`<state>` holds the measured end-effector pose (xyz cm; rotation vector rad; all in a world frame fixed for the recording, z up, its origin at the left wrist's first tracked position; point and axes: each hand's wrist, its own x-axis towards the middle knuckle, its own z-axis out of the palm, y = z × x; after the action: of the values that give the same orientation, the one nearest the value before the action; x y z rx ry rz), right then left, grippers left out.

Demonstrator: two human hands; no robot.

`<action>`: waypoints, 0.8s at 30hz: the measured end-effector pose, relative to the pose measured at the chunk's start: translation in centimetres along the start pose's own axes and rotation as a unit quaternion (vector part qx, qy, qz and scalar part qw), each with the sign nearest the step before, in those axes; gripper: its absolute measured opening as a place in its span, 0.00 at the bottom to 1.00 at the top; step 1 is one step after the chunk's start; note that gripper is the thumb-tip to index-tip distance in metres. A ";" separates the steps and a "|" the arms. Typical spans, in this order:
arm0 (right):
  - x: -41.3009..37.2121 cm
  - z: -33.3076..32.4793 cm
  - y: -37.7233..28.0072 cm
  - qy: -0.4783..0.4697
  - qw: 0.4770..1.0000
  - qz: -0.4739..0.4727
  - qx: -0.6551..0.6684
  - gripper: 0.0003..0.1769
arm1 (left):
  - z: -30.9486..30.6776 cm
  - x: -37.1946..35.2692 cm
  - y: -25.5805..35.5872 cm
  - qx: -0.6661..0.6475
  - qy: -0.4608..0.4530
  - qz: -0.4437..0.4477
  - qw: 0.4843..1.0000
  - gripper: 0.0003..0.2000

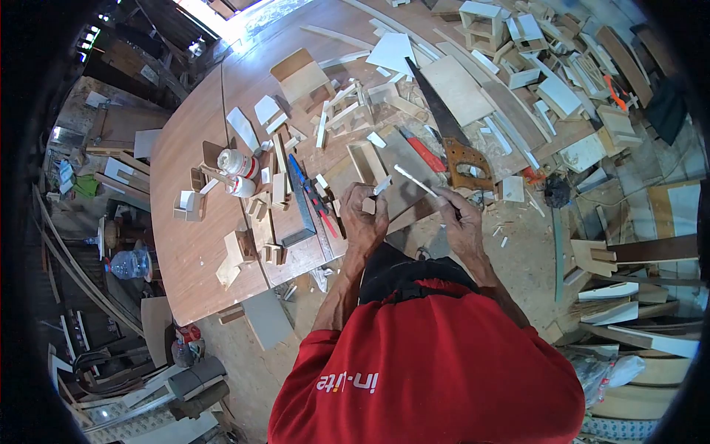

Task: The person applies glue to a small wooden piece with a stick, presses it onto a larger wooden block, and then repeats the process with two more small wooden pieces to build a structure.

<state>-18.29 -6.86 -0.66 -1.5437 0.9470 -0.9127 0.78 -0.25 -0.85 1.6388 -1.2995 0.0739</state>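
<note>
My left hand [362,214] grips a small pale wood piece [382,186] just above the table's near edge. My right hand [458,214] holds a thin white stick [416,181] that slants up and left toward that piece. Both hands sit close together over a flat wooden board [403,159] on the brown table [192,251]. A handsaw with a wooden handle [464,164] lies just beyond my right hand. A red-handled tool [423,152] lies between the saw and the board.
Two white glue bottles [238,164] stand to the left among several small wood blocks. A metal square [299,200] lies by a red-and-black tool [318,201]. Wood offcuts and small box frames [484,22] cover the far side. A water bottle [129,263] sits on the floor left.
</note>
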 end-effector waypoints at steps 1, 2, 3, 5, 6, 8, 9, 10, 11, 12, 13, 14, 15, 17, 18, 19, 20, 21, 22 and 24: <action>-0.1 0.3 -0.4 0.002 1.000 -0.001 0.000 0.13 | 0.2 0.0 0.0 -0.006 0.004 -0.003 1.000 0.08; -0.2 0.8 -0.8 0.011 1.000 -0.017 0.015 0.14 | 0.4 -0.1 0.0 -0.012 0.007 -0.006 1.000 0.07; -0.3 0.9 -0.9 0.020 0.999 -0.033 0.030 0.14 | 0.5 0.0 0.1 -0.012 0.007 -0.006 1.000 0.07; -0.5 1.0 -0.1 0.013 0.998 -0.063 -0.007 0.14 | 0.7 0.1 0.4 -0.013 0.009 -0.004 1.000 0.07; -0.5 1.0 0.1 0.005 0.995 -0.093 -0.045 0.14 | 0.7 0.1 0.4 -0.013 0.008 -0.004 1.000 0.07; -0.7 0.4 0.3 -0.001 0.993 -0.099 -0.062 0.14 | 0.7 0.1 0.4 0.003 0.010 -0.004 1.000 0.07; -0.7 0.1 -0.1 -0.007 0.991 -0.106 -0.080 0.14 | 0.9 0.1 0.3 0.002 0.010 -0.004 1.000 0.07; -0.6 -0.1 -0.5 -0.007 0.991 -0.106 -0.080 0.14 | 1.1 0.0 0.2 0.000 0.011 -0.004 1.000 0.07; -0.7 -0.3 -1.0 -0.007 0.989 -0.108 -0.096 0.14 | 1.1 0.0 0.2 -0.003 0.012 -0.004 1.000 0.07; -0.7 -0.5 -1.4 -0.006 0.988 -0.111 -0.111 0.15 | 1.2 0.0 0.2 -0.003 0.012 -0.004 1.000 0.07; -0.7 -0.7 -1.4 -0.005 0.988 -0.111 -0.112 0.15 | 1.3 0.0 0.3 -0.007 0.012 -0.010 1.000 0.07; -0.7 -1.0 -1.3 -0.012 0.989 -0.108 -0.095 0.15 | 1.2 0.0 0.4 -0.011 0.013 -0.016 1.000 0.07; -0.7 -1.2 -1.2 -0.020 0.991 -0.106 -0.079 0.16 | 1.2 0.1 0.4 -0.011 0.013 -0.016 1.000 0.07; -0.4 -0.7 -0.8 0.028 0.988 -0.131 -0.075 0.16 | 1.1 0.3 0.4 0.010 0.018 -0.008 1.000 0.07; -0.2 -0.4 -0.8 0.075 0.982 -0.156 -0.070 0.17 | 1.2 0.3 0.3 0.010 0.018 -0.008 1.000 0.07; 0.0 -0.4 -0.9 0.075 0.982 -0.156 -0.070 0.17 | 1.2 0.4 0.2 0.019 0.020 0.003 1.000 0.07; 0.0 -0.5 -1.2 0.061 0.980 -0.161 -0.100 0.17 | 1.2 0.3 0.2 0.027 0.021 0.014 0.999 0.07; 0.0 -0.6 -1.4 0.048 0.976 -0.167 -0.129 0.17 | 1.3 0.3 0.3 0.026 0.020 0.014 0.999 0.07; 0.1 -0.5 -1.4 0.048 0.976 -0.167 -0.130 0.17 | 1.3 0.3 0.4 0.034 0.019 0.016 0.999 0.07; 0.1 -0.1 -1.3 0.070 0.966 -0.187 -0.162 0.17 | 1.2 0.2 0.4 0.043 0.018 0.018 0.999 0.08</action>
<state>-18.18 -6.85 0.66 -2.0046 0.9554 -1.1884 -0.01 -1.25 -1.06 1.6803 -1.3136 0.1828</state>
